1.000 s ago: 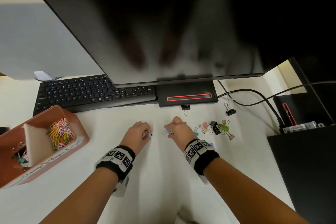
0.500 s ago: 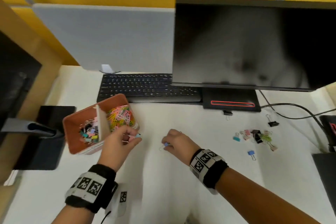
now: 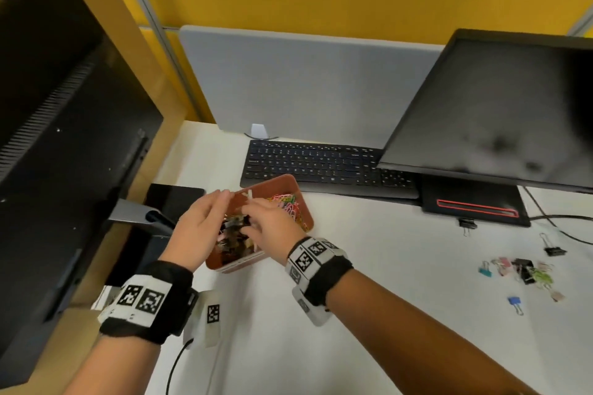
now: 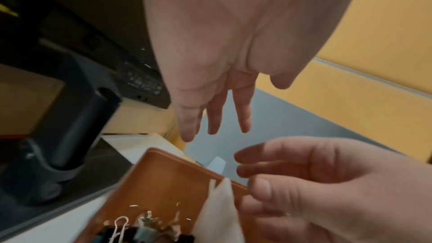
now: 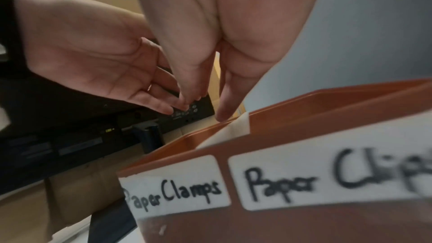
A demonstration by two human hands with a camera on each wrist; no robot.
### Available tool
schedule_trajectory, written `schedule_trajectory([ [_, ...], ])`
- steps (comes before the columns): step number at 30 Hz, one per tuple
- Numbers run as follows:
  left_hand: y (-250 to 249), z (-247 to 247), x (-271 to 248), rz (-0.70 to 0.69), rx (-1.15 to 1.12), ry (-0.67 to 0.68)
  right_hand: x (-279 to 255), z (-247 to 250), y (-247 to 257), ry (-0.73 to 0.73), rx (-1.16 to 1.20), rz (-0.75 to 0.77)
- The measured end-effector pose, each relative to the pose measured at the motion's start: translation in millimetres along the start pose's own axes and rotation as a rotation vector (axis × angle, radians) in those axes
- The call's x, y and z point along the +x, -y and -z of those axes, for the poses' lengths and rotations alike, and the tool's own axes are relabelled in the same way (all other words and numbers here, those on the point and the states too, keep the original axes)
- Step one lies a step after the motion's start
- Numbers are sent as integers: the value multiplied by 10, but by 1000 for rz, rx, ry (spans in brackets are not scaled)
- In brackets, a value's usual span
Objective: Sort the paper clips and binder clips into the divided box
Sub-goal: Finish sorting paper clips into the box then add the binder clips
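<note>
Hovering over the divided box (image 3: 244, 261), both hands sat above its left compartment, the one labelled "Paper Clamps" in the right wrist view. The left hand (image 3: 200, 228) had its grip spread apart, fingers straight and holding nothing. The right hand (image 3: 272, 221) had its fingers loosely curled just over the white divider (image 4: 219, 210); motion blur hid whether anything was still pinched there, so I cannot tell its grip for certain.

Directly beneath the grips lay the sorted binder clips (image 3: 232, 239), with the coloured paper clips (image 3: 290, 204) just to the right of the right hand, across the divider. To finish this drop well, I judge each grip should release low and squarely left of the divider, so nothing bounces into the paper-clip side.

Well off to the right of both grips, a scatter of loose binder clips (image 3: 526, 272) remained on the white counter (image 3: 385, 266), so the sorting looked unfinished. Beyond the grips stood a black keyboard (image 3: 321, 163), a dark monitor (image 3: 497, 112), a grey partition and a yellow wall.
</note>
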State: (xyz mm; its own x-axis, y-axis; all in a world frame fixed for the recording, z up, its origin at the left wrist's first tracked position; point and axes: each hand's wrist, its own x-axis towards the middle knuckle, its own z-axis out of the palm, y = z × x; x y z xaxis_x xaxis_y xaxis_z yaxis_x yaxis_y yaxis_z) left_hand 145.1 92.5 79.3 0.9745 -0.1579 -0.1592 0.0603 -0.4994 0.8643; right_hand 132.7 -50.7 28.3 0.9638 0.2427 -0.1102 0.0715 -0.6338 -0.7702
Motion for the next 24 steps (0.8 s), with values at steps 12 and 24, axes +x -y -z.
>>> schedule_trajectory([
  [12, -388, -2282, -188, -281, 150, 522, -2611, 1221, -2013, -336, -225, -670],
  [24, -725, -4499, -413, -152, 403, 649, -3326, 1625, -3035, -340, -50, -675],
])
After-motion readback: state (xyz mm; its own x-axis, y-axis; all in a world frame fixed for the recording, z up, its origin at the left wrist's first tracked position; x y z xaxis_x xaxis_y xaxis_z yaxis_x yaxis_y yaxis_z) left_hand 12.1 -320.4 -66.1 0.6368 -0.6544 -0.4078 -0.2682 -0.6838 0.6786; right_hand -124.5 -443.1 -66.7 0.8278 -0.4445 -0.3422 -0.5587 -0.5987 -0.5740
